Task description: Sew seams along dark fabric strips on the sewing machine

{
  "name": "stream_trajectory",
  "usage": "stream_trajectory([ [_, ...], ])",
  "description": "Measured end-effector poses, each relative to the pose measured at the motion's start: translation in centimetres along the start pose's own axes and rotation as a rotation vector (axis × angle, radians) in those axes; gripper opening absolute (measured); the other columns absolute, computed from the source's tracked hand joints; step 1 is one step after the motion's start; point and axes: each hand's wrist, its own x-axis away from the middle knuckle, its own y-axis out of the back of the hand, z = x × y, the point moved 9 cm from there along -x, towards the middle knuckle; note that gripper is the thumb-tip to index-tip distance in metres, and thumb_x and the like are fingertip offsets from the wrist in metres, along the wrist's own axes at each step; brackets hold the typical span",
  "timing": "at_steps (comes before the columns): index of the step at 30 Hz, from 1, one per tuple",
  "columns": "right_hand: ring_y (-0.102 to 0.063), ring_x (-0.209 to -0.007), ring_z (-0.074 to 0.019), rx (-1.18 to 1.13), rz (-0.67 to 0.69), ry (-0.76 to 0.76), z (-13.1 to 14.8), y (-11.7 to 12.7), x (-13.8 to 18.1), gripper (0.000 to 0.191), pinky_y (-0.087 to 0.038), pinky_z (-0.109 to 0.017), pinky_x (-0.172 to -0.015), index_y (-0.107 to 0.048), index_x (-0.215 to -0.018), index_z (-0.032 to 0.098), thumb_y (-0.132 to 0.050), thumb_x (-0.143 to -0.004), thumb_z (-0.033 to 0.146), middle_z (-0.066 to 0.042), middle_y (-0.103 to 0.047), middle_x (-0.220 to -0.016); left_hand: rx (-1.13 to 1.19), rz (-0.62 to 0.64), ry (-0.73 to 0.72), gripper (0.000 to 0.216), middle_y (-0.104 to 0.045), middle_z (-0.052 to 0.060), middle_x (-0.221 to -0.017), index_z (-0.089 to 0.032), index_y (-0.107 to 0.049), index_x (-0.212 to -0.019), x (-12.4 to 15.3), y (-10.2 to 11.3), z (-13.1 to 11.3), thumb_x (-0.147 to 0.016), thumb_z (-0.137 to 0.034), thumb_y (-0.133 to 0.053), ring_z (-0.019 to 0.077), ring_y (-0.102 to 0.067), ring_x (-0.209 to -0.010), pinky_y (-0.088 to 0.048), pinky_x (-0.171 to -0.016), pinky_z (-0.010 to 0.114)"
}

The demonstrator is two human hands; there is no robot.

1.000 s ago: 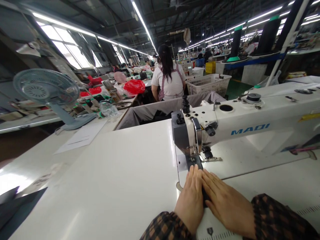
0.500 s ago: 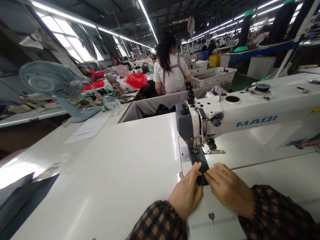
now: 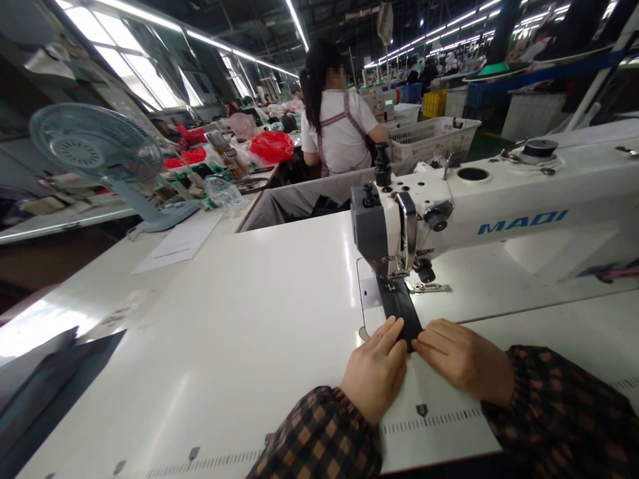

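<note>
1. Left hand [image 3: 375, 372]: palm down on the white table [image 3: 249, 332], fingers together and extended, tips pressing the near end of the black strip [image 3: 399, 311] from its left side. Flat press, not a pinch.
2. Right hand [image 3: 462, 359]: palm down, fingers together, slightly curled, tips on the strip's near end from the right. Both hands' fingertips nearly meet over the strip.
3. Black strip: narrow, lies flat on the machine bed, runs from the fingertips straight up under the presser foot [image 3: 392, 283]. Far end hidden under the foot.
4. Sewing machine [image 3: 499, 206]: white, blue "MAQI" lettering on the arm, grey head face to the left; arm extends right out of frame.
5. Both sleeves are dark plaid; a printed ruler scale [image 3: 434, 420] runs along the table's near edge, just below the hands.
6. Dark fabric pieces [image 3: 44, 379] at the table's far left edge, well apart from the hands.
7. Desk fan [image 3: 94, 150] on the left bench; paper sheet [image 3: 180, 243] near its base.
8. Another person [image 3: 337, 126] sits at the next station beyond, back turned; white mesh basket [image 3: 432, 136] to their right, red bag [image 3: 272, 146] to their left.
</note>
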Motion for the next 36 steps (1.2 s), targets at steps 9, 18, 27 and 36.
stream_trajectory([
  [9,-0.046,-0.079,-0.0173,-0.097,0.035,-0.111,-0.8,-0.7,-0.3,0.026,-0.041,-0.034,-0.070,-0.052,-0.104,0.013,-0.032,-0.088,0.011,-0.006,-0.051,-0.088,0.101,0.163,0.046,0.018,-0.052,0.005,-0.114,-0.019,-0.053,-0.095,-0.1,0.1,1.0,-0.086,-0.020,-0.038,0.0138,-0.058,-0.093,-0.052,-0.077,0.026],
  [18,-0.046,-0.070,-0.0154,-0.014,0.020,-0.060,-0.1,-0.7,-0.4,0.022,-0.035,-0.032,-0.063,-0.056,-0.092,0.016,-0.034,-0.088,0.012,-0.003,-0.050,-0.078,0.022,0.002,0.142,0.031,-0.045,0.011,-0.120,-0.014,-0.043,-0.113,-2.2,0.2,2.8,-0.082,-0.020,-0.044,0.0216,-0.039,-0.116,-0.039,-0.096,0.039],
  [27,-0.045,-0.071,-0.0137,0.100,0.020,-0.044,-2.6,-1.2,-2.7,0.017,-0.031,-0.030,-0.061,-0.055,-0.085,0.018,-0.038,-0.088,0.014,-0.001,-0.050,-0.077,-0.051,-0.006,0.091,0.021,-0.056,0.004,-0.098,-0.019,-0.051,-0.100,-1.7,0.3,2.9,-0.086,-0.019,-0.036,0.0156,-0.052,-0.094,-0.053,-0.074,0.028],
  [36,-0.047,-0.077,-0.0160,0.115,-0.034,-0.143,-4.3,-2.3,-3.6,0.019,-0.035,-0.031,-0.068,-0.055,-0.091,0.015,-0.036,-0.088,0.011,-0.004,-0.051,-0.080,-0.112,-0.012,0.170,0.021,-0.053,0.005,-0.100,-0.016,-0.049,-0.099,-3.5,-0.4,5.7,-0.087,-0.016,-0.032,0.0149,-0.053,-0.092,-0.051,-0.075,0.027],
])
